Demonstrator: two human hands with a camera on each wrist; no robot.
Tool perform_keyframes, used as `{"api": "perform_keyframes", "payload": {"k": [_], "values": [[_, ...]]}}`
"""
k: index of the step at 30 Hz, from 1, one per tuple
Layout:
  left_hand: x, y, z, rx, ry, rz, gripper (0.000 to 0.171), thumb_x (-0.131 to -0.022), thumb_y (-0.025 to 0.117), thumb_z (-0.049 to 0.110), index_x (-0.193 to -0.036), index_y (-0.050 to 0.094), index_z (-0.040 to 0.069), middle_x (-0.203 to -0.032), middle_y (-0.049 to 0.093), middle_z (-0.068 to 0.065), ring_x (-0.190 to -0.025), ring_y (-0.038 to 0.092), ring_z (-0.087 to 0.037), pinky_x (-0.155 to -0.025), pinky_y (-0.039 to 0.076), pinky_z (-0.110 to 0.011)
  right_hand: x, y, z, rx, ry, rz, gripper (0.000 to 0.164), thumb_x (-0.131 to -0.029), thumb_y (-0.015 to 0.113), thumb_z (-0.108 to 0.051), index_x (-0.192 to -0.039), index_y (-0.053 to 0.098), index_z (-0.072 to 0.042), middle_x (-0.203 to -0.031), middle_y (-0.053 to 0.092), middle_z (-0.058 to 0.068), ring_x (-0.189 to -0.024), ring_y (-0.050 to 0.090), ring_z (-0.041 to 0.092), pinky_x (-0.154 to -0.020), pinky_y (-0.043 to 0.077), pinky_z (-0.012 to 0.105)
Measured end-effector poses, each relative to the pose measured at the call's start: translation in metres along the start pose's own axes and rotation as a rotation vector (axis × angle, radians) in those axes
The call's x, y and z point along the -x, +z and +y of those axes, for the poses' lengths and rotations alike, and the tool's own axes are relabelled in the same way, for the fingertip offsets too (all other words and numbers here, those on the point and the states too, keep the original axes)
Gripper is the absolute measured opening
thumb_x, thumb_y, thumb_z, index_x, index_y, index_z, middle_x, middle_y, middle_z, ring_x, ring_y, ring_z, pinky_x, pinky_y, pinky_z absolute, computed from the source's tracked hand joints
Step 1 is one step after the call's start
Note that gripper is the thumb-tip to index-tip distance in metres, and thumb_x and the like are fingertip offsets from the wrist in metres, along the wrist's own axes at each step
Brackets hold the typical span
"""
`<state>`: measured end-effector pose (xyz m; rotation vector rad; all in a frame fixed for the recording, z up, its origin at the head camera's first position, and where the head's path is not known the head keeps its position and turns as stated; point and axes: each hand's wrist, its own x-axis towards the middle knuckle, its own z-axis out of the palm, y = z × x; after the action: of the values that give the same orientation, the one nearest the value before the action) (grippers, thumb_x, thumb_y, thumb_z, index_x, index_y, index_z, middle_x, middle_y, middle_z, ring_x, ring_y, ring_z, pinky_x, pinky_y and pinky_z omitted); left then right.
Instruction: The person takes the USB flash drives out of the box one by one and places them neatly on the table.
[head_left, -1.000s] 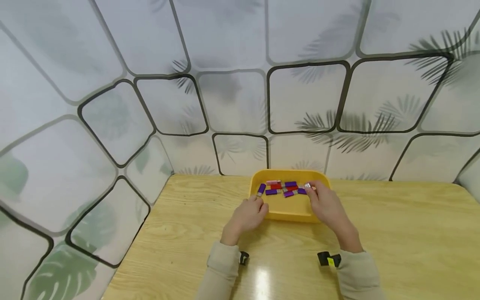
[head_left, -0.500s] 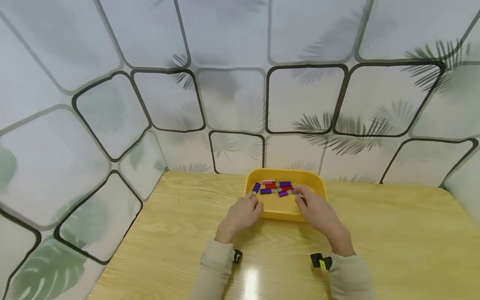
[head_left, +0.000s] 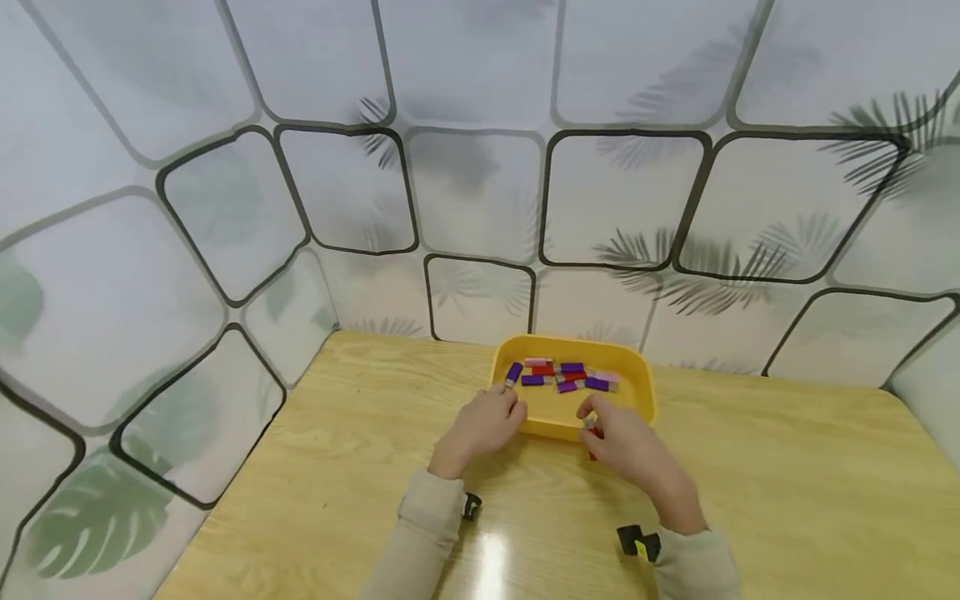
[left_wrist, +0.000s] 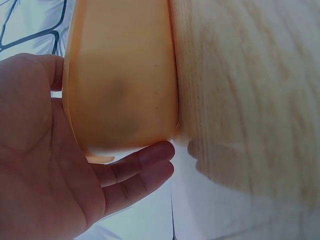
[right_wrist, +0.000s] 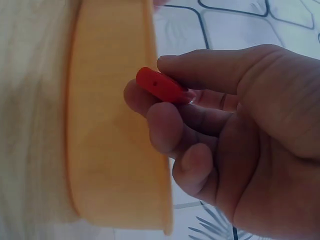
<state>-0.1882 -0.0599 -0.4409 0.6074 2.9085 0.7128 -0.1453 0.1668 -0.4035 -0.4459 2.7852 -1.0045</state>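
My right hand (head_left: 628,442) pinches a red USB flash drive (right_wrist: 161,86) between thumb and fingers, its metal end partly hidden. It hovers at the front rim of the yellow tray (head_left: 555,410), right of the middle. My left hand (head_left: 484,423) grips the tray's front-left corner; in the left wrist view its fingers (left_wrist: 142,172) bend around the outer wall. Inside the tray several flash drives lie in a loose group, among them a purple drive (head_left: 597,384), a red drive (head_left: 542,370) and a pink drive (head_left: 537,362). Another purple drive (head_left: 513,372) lies apart at the left.
The tray stands on a wooden table (head_left: 772,467) close to the patterned wall covering (head_left: 480,200). Table surface extends to both sides and in front. A black strap piece (head_left: 637,543) shows at the right wrist, with a smaller one (head_left: 471,506) at the left.
My right hand has moved back from the drives toward the tray's front rim, bringing the red flash drive. Purple and pink drives it covered now show. My left hand keeps its hold on the tray.
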Motion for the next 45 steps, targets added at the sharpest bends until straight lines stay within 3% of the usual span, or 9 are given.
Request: {"api": "perform_keyframes", "payload": {"k": [8, 16, 19, 24, 30, 38, 45], "values": [[0.009, -0.002, -0.004, 0.008, -0.045, 0.002, 0.035, -0.106, 0.037, 0.030, -0.088, 0.061, 0.012, -0.093, 0.054, -0.004, -0.083, 0.054, -0.024, -0.082, 0.047, -0.043, 0.005, 0.021, 0.007, 0.036, -0.034, -0.011, 0.023, -0.091, 0.070, -0.006, -0.101, 0.050, -0.010, -0.056, 0.045, -0.004, -0.048, 0.038, 0.008, -0.047, 0.030, 0.023], [0.030, 0.020, -0.002, 0.022, -0.072, -0.025, 0.033, -0.105, 0.040, 0.029, -0.087, 0.062, 0.012, -0.092, 0.053, -0.003, -0.082, 0.053, -0.025, -0.075, 0.045, -0.040, 0.022, 0.045, 0.016, 0.041, -0.086, -0.096, 0.026, -0.090, 0.068, -0.002, -0.082, 0.047, -0.014, -0.062, 0.048, -0.007, -0.052, 0.044, 0.006, -0.049, 0.034, 0.022], [0.033, 0.025, -0.001, 0.016, -0.071, -0.026, 0.033, -0.105, 0.041, 0.030, -0.090, 0.064, 0.011, -0.095, 0.056, -0.003, -0.087, 0.057, -0.027, -0.078, 0.048, -0.042, 0.028, 0.047, 0.018, 0.039, -0.087, -0.119, 0.025, -0.090, 0.068, -0.001, -0.081, 0.049, -0.014, -0.063, 0.048, -0.007, -0.053, 0.045, 0.005, -0.050, 0.035, 0.022], [0.030, 0.022, 0.000, -0.006, -0.069, -0.003, 0.034, -0.105, 0.040, 0.030, -0.094, 0.066, 0.010, -0.095, 0.055, -0.003, -0.091, 0.058, -0.029, -0.082, 0.048, -0.045, 0.027, 0.043, 0.019, 0.004, -0.097, -0.158, 0.020, -0.088, 0.069, 0.001, -0.081, 0.055, -0.011, -0.065, 0.051, -0.006, -0.056, 0.046, 0.008, -0.052, 0.037, 0.024], [0.023, 0.019, 0.002, -0.006, -0.042, 0.000, 0.034, -0.106, 0.038, 0.030, -0.089, 0.062, 0.013, -0.090, 0.051, -0.001, -0.080, 0.053, -0.023, -0.077, 0.046, -0.039, 0.027, 0.037, 0.030, 0.015, -0.053, -0.266, 0.021, -0.075, 0.071, 0.004, -0.082, 0.056, -0.010, -0.071, 0.049, -0.002, -0.063, 0.044, 0.014, -0.057, 0.035, 0.027], [0.015, 0.013, 0.005, -0.002, -0.038, 0.027, 0.033, -0.106, 0.039, 0.030, -0.090, 0.062, 0.012, -0.089, 0.051, -0.001, -0.078, 0.051, -0.020, -0.073, 0.044, -0.037, 0.020, 0.030, 0.034, 0.015, -0.044, -0.233, 0.023, -0.073, 0.074, -0.003, -0.083, 0.054, -0.010, -0.069, 0.048, -0.001, -0.061, 0.044, 0.013, -0.056, 0.035, 0.026], [0.008, 0.006, 0.007, -0.021, -0.018, 0.050, 0.034, -0.106, 0.038, 0.030, -0.091, 0.062, 0.010, -0.092, 0.053, -0.003, -0.080, 0.053, -0.022, -0.078, 0.046, -0.040, 0.016, 0.025, 0.029, -0.041, 0.082, -0.237, 0.022, -0.076, 0.074, -0.004, -0.083, 0.054, -0.010, -0.063, 0.050, 0.001, -0.046, 0.044, 0.013, -0.041, 0.033, 0.025]]}}
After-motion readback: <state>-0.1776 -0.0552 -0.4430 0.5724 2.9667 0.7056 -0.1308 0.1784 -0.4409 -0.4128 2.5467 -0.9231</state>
